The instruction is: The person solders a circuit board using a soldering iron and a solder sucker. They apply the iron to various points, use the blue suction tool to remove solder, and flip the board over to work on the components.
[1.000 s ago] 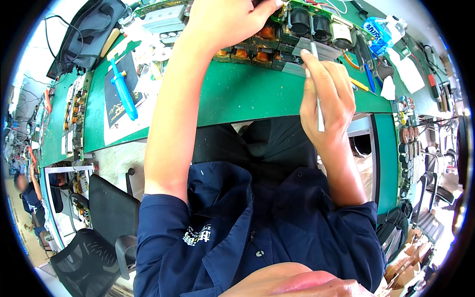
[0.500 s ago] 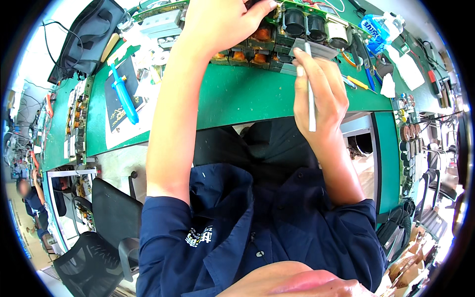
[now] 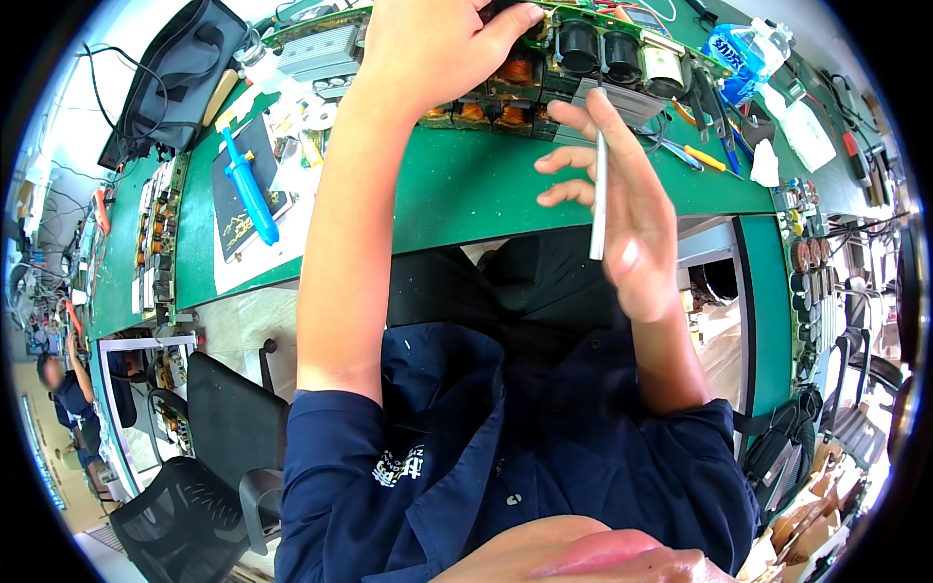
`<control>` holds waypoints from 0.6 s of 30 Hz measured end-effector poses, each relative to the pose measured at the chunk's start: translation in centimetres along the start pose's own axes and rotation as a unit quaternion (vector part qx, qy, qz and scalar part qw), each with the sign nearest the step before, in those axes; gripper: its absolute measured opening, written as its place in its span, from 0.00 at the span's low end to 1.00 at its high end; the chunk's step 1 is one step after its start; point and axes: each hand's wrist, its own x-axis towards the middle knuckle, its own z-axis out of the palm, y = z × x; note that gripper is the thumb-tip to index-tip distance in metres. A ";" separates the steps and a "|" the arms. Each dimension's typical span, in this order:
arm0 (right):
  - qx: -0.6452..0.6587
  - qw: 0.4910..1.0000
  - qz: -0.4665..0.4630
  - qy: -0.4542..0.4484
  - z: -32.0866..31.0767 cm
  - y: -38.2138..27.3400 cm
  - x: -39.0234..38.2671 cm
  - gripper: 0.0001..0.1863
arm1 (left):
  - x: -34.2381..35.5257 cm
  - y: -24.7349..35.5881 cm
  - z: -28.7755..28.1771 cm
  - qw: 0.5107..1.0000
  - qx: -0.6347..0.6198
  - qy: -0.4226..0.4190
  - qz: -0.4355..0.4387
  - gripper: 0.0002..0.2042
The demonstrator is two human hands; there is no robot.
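Observation:
A large green circuit board (image 3: 646, 44) stands at the far edge of the bench, with black cylindrical capacitors (image 3: 578, 46), copper coils (image 3: 512, 112) and grey heatsinks. My left hand (image 3: 437, 53) rests over it, thumb and fingers closed around a dark part of it; the fingertips are partly cut off by the top edge. In front of the board, my right hand (image 3: 637, 194) holds a slim silver-white stick-like tool (image 3: 599, 194), upright along the palm. Several fingers of that hand point left, apart from each other; the tool's exact kind cannot be made out.
At left lie a blue desoldering pump (image 3: 251, 199) and a dark notebook (image 3: 233, 222) on white paper. Orange, yellow and blue hand tools (image 3: 714, 160) and a blue-labelled bottle (image 3: 743, 63) stand at right. More circuit boards (image 3: 155, 233) line both sides; an office chair (image 3: 228, 408) is at lower left.
My right hand has turned and drawn back slightly from the board, its fingers spreading while the stick-like tool stays in it. My left hand keeps its place on the board.

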 end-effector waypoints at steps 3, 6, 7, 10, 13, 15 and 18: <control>-0.043 0.998 -0.048 -0.022 -0.1 0.9 -0.4 0.59 | 0.0 0.2 0.1 1.000 -0.003 -0.001 -0.006 0.09; -0.116 0.988 -0.097 -0.005 -0.4 1.4 -0.6 0.44 | -0.1 0.3 0.1 1.000 0.002 0.003 -0.006 0.09; -0.146 0.983 -0.108 0.014 -0.3 1.4 -0.6 0.40 | -0.1 0.3 0.1 1.000 0.004 0.006 -0.003 0.09; -0.222 0.969 -0.079 0.073 0.4 0.7 -1.4 0.26 | -0.1 0.2 0.1 1.000 0.009 0.007 0.001 0.09; -0.281 0.948 -0.084 0.124 0.8 0.2 -1.4 0.08 | -0.2 0.0 0.1 1.000 0.008 0.002 -0.003 0.09; -0.276 0.947 -0.086 0.141 1.1 0.2 -1.4 0.08 | -0.3 -0.2 0.3 1.000 -0.001 0.008 0.003 0.09; -0.307 0.937 -0.065 0.152 1.2 0.4 -1.3 0.08 | -0.2 0.2 0.2 1.000 0.026 -0.002 -0.005 0.09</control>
